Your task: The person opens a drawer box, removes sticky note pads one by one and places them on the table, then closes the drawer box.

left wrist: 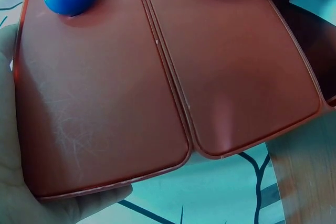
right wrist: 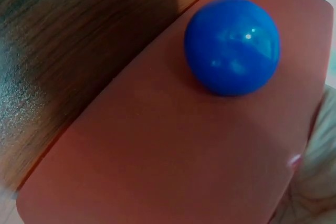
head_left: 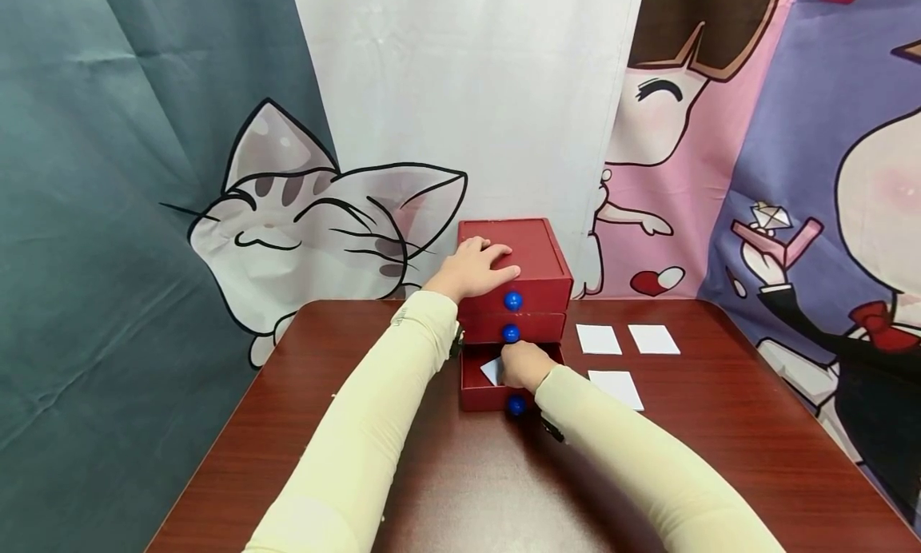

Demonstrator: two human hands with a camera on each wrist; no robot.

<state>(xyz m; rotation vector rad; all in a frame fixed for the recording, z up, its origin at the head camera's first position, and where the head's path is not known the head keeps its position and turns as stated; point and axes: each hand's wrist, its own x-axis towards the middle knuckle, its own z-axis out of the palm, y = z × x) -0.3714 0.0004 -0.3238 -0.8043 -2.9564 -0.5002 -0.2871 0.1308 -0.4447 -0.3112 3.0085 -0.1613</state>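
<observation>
A red drawer cabinet (head_left: 514, 249) with blue round knobs stands at the back of the table. My left hand (head_left: 471, 270) rests over its upper left part, fingers spread on the top. In the left wrist view that hand lies against the cabinet's edge and side. The bottom drawer (head_left: 478, 399) is pulled out, its blue knob (right wrist: 232, 46) close in the right wrist view. My right hand (head_left: 525, 364) reaches over the drawer's front into it, fingers bent down and pinching a pale square paper (head_left: 492, 370). Its fingertips are hidden.
Several white square papers (head_left: 599, 339) lie flat on the table right of the cabinet, one (head_left: 617, 388) nearest the right forearm. The two upper drawers are closed. A printed cloth backdrop (head_left: 475, 97) hangs behind the brown table (head_left: 460, 489).
</observation>
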